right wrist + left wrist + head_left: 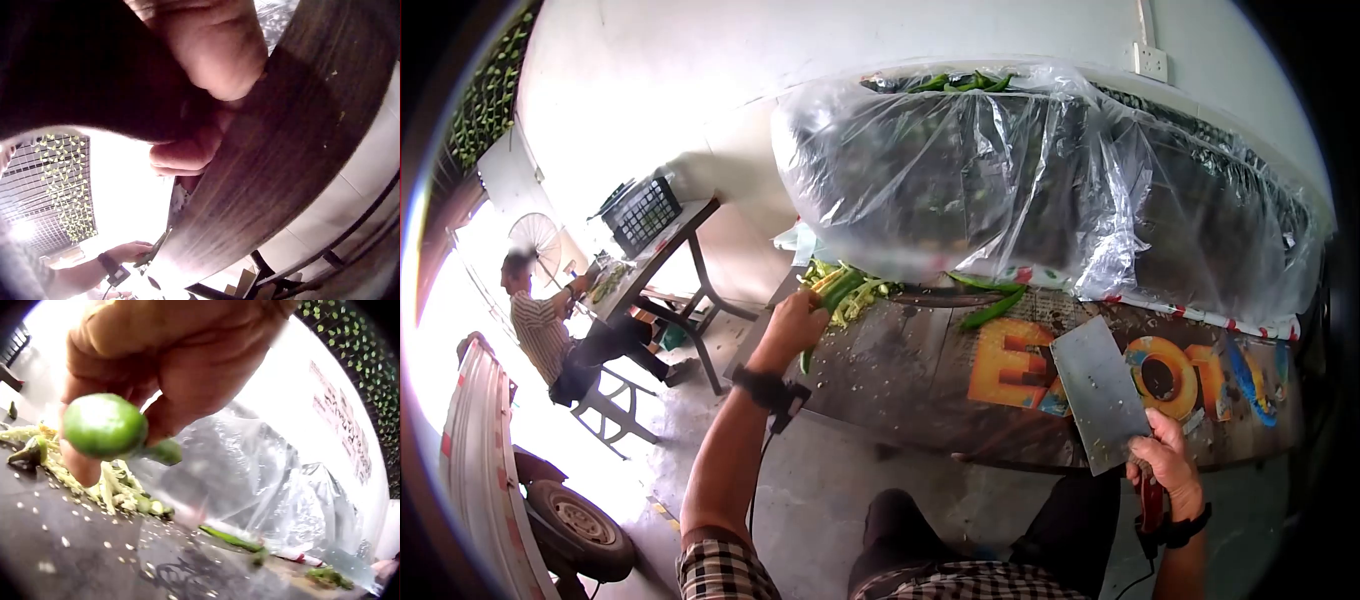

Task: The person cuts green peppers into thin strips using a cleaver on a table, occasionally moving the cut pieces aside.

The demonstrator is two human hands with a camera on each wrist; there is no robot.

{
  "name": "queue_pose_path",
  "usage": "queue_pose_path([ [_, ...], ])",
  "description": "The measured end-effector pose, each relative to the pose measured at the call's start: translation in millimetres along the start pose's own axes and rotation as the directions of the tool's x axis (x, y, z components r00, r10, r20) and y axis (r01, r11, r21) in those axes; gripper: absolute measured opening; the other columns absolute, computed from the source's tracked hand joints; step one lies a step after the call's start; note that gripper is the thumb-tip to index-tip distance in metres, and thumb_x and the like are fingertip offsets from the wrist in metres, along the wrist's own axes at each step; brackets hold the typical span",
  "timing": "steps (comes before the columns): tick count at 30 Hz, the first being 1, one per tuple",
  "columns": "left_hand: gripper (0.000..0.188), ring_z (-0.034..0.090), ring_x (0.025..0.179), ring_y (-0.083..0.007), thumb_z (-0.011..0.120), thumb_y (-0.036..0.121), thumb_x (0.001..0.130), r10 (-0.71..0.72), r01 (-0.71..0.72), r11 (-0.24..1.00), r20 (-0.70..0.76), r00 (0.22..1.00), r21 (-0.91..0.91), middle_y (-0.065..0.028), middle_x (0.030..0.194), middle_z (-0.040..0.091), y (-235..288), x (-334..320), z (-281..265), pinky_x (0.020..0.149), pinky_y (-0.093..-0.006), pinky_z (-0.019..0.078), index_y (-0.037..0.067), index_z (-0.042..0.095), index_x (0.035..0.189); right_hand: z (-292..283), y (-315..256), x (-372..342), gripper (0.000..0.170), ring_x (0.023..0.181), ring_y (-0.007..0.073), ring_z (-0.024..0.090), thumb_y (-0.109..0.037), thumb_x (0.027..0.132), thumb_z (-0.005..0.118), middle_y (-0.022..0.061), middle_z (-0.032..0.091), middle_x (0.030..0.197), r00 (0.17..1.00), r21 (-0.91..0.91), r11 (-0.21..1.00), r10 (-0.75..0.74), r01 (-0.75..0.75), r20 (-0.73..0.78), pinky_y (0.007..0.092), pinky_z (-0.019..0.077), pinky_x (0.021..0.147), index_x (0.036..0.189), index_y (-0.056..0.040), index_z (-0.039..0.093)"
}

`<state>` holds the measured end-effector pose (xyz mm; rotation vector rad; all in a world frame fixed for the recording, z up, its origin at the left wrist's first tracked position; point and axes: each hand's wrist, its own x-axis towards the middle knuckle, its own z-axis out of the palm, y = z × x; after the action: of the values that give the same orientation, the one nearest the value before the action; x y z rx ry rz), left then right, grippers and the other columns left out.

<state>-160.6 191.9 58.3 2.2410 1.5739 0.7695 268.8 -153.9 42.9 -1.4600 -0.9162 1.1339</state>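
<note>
One seated person (540, 325) in a striped shirt occupies the far left, well apart from the left hand (798, 322), at a side table (688, 222). A dark crate (640, 216) stands on that table, left of and beyond the same hand. The left hand is closed, fingers and thumb curled round a green pepper (105, 425), whose rounded end projects from the grip. Just beyond and to the right of this hand, a heap of cut pepper (850, 302) lies on the dark work table (890, 400); pale seeds (65, 541) are scattered near it. Farther right, between the two hands, lie two loose peppers (992, 311). Clear plastic sheeting (960, 170) covers a long bulky form beyond both hands. Orange lettering (1015, 365) marks the tabletop, left of the right hand (1168, 458). The right hand is closed, its fingers wrapped about the red-brown handle of a cleaver (1100, 390); the broad blade extends forward and leftward from the fist. Whether the blade touches the tabletop cannot be told. A dark strap (1190, 527) encircles the wrist just behind this hand.
</note>
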Motion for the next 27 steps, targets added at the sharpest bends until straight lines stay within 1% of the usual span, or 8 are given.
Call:
queue_pose_path([
  [2,0.036,0.067,0.075,-0.0189,0.056,0.016,0.087,0.121,-0.122,0.993,-0.027,0.992,-0.006,-0.0135,0.084,0.068,3.3,-26.4,-0.5,0.064,-0.0337,0.0556,-0.006,0.060,0.115,-2.6,2.6,0.5,0.022,0.054,0.0126,0.059,-0.011,0.088,0.059,0.0043,0.059,0.074,1.000,-0.012,1.000,-0.019,0.019,0.013,0.0270,0.0480,0.047,0.106,-0.0015,0.052],
  [4,0.037,0.065,0.075,-0.0164,0.054,0.016,0.092,-0.014,0.063,0.942,0.149,0.989,-0.329,-0.0116,0.090,0.067,30.4,-62.1,-15.0,0.066,-0.0300,0.0559,-0.005,0.055,0.123,-4.9,5.1,1.4,0.021,0.053,0.0129,0.059,-0.012,0.088,0.060,0.0044,0.058,0.072,0.999,-0.023,0.999,-0.034,0.035,0.030,0.0271,0.0480,0.047,0.104,-0.0017,0.052],
  [8,0.041,0.064,0.078,-0.0146,0.050,0.018,0.100,0.041,0.309,0.426,0.359,0.932,-0.850,-0.0096,0.103,0.065,29.6,-100.5,-1.9,0.069,-0.0276,0.0563,-0.003,0.046,0.136,-6.0,5.0,2.4,0.020,0.052,0.0132,0.058,-0.014,0.088,0.060,0.0044,0.057,0.070,1.000,-0.055,0.998,-0.015,0.016,0.025,0.0273,0.0481,0.047,0.102,-0.0020,0.051],
  [13,0.044,0.066,0.084,-0.0171,0.054,0.018,0.099,0.001,0.337,0.304,0.354,0.935,-0.891,-0.0118,0.108,0.063,36.9,-122.1,4.4,0.073,-0.0314,0.0588,-0.001,0.043,0.137,-7.6,6.5,2.7,0.019,0.052,0.0133,0.058,-0.014,0.088,0.059,0.0044,0.058,0.068,1.000,-0.069,0.998,0.002,0.000,0.023,0.0274,0.0483,0.046,0.101,-0.0019,0.052],
  [21,0.044,0.064,0.080,-0.0148,0.058,0.011,0.094,-0.103,0.216,0.350,0.192,0.976,-0.911,-0.0088,0.104,0.064,53.2,-142.1,-2.2,0.070,-0.0293,0.0573,0.002,0.046,0.136,-9.8,7.8,6.4,0.024,0.050,0.0139,0.058,-0.014,0.087,0.059,0.0050,0.060,0.070,0.999,-0.080,0.997,-0.019,0.023,0.051,0.0273,0.0480,0.045,0.107,-0.0014,0.054],
  [24,0.045,0.061,0.078,-0.0110,0.058,0.002,0.089,-0.100,0.196,0.777,0.190,0.977,-0.598,-0.0059,0.098,0.062,59.7,-157.0,-4.2,0.067,-0.0268,0.0545,0.007,0.052,0.134,-13.2,12.1,6.0,0.027,0.049,0.0142,0.058,-0.014,0.087,0.059,0.0045,0.061,0.072,0.999,-0.084,0.996,-0.021,0.025,0.046,0.0273,0.0478,0.044,0.111,-0.0012,0.054],
  [25,0.046,0.058,0.079,-0.0084,0.058,-0.002,0.086,-0.033,0.108,0.831,0.145,0.989,-0.546,-0.0026,0.094,0.061,64.6,-163.3,2.0,0.068,-0.0256,0.0528,0.009,0.058,0.130,-12.4,12.0,5.9,0.028,0.049,0.0142,0.058,-0.014,0.087,0.059,0.0044,0.061,0.072,0.999,-0.085,0.996,-0.022,0.026,0.048,0.0273,0.0479,0.044,0.111,-0.0011,0.054],
  [27,0.045,0.066,0.090,-0.0237,0.059,-0.001,0.084,0.228,-0.190,0.931,0.091,0.969,-0.313,-0.0101,0.106,0.067,65.8,-168.0,9.3,0.081,-0.0353,0.0541,0.008,0.060,0.128,-4.4,3.4,4.5,0.024,0.051,0.0138,0.059,-0.014,0.087,0.058,0.0048,0.060,0.072,0.998,-0.074,0.997,-0.032,0.035,0.052,0.0274,0.0483,0.046,0.107,-0.0009,0.054],
])
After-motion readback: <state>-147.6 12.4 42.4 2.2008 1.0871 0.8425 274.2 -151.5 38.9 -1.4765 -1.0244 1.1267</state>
